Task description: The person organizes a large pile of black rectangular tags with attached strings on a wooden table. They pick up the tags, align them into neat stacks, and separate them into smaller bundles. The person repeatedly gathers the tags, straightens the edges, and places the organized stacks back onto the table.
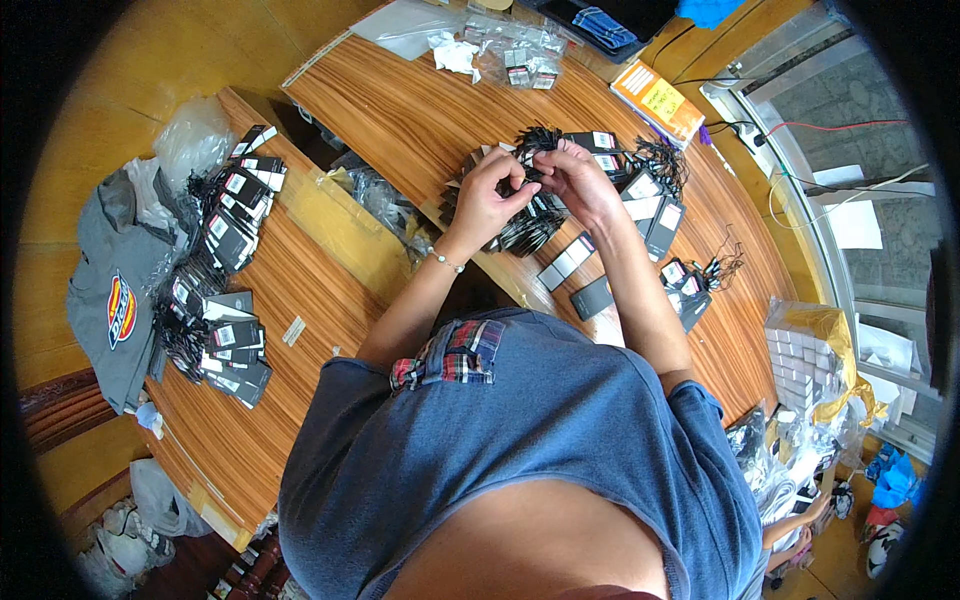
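Both hands are up over a pile of black-corded hang tags [530, 238] on the desk [385, 95], working close together. Left hand [488, 198]: fingers curled, thumb and forefinger nearly meeting in a loop. Right hand [580, 185]: bent in, thumb and forefinger drawn together at the black cords [540, 138]. From where I'm standing I can't tell what either one actually grips; the fingertips are too small against the dark strings. The pile sits directly under and between the hands, cords bunched at its far side too.

Just right of the right hand: more black tags [655, 222] with white labels, a tangle of cords [660, 160] beyond them. Nearer the body, by the right forearm: a grey-and-white tag [566, 262] and a dark tag [592, 298], lying apart. On the outer side of that forearm: a smaller corded bundle [685, 285].

Beyond the hands: clear plastic packets [515, 48], a crumpled white paper [455, 56]. Beyond and to the right: an orange notebook [645, 90] carrying a yellow sticky note [664, 102].

Well left of the hands: two heaps of tags, upper [238, 212] and lower [235, 345], beside a grey garment [110, 240]. A small white slip [293, 331] lies right of the lower heap.
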Demonstrator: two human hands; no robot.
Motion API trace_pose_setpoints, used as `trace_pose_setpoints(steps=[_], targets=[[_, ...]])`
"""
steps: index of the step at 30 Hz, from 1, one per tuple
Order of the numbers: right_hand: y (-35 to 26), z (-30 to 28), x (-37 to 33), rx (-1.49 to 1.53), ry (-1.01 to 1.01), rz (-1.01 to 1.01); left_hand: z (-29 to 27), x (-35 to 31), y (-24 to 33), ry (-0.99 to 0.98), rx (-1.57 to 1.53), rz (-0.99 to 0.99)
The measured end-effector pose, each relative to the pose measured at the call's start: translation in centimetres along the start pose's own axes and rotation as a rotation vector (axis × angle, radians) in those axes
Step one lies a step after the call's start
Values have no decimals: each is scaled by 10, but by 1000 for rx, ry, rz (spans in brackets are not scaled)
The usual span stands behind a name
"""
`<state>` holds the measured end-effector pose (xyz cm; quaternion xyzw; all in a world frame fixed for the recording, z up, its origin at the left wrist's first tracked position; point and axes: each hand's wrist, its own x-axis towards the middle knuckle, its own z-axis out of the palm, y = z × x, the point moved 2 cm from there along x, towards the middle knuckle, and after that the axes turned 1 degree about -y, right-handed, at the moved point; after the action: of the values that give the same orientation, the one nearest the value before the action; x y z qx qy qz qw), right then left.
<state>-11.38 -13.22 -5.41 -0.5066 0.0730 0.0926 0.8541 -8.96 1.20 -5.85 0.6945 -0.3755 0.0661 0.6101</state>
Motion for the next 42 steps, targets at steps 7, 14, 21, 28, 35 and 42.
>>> trace_pose_setpoints(steps=[7, 14, 21, 28, 35, 42], targets=[[-9, 22, -8, -83, 25, -5, -4, -7, 2, 38, 78, -33], [-6, 15, -6, -95, -8, -11, -3, -14, -1, 36, 100, -58], [-11, 18, -3, -331, -14, 20, -13, -6, -15, 31, -399, -214], [-7, 26, -7, -377, 20, -30, -5, 3, -15, 245, -1060, -540], [0, 32, -14, -288, 55, -234, -3, 7, -32, 336, -1196, -617], [-4, 32, -19, -457, -19, -308, 0, 14, -19, 236, -602, -420]])
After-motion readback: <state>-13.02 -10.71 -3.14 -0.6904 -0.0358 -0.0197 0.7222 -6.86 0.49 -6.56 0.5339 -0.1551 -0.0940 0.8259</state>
